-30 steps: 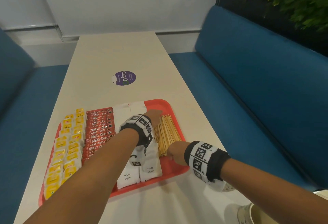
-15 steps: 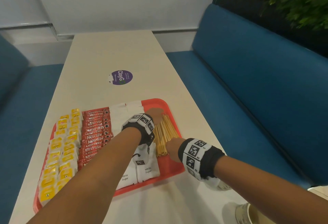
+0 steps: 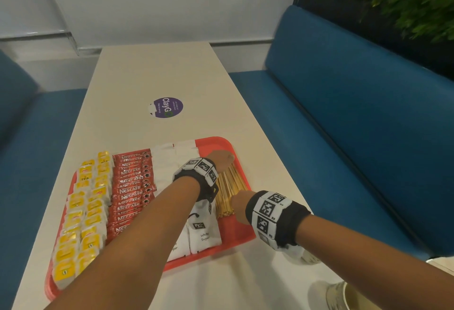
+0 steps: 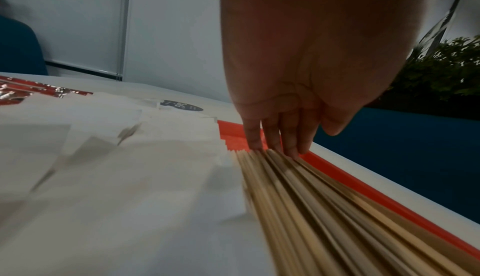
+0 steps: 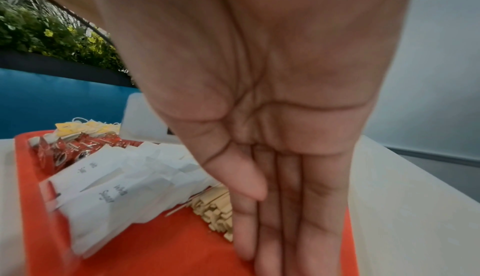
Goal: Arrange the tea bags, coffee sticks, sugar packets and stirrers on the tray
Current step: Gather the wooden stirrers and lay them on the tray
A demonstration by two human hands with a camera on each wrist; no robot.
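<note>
My left hand (image 3: 220, 159) is flat, straight fingertips (image 4: 291, 147) touching the far ends of the stirrers (image 3: 229, 191) on the red tray (image 3: 216, 141). My right hand (image 3: 239, 205) is likewise flat, fingers (image 5: 275, 229) straight against the near ends; neither grasps anything. Sugar packets (image 3: 205, 236) lie just left of both hands, coffee sticks (image 3: 131, 194) and tea bags (image 3: 83, 213) further left

The left forearm hides part of the sugar packets (image 3: 205, 236); the paper cup (image 3: 344, 297), perhaps, is cut off
</note>
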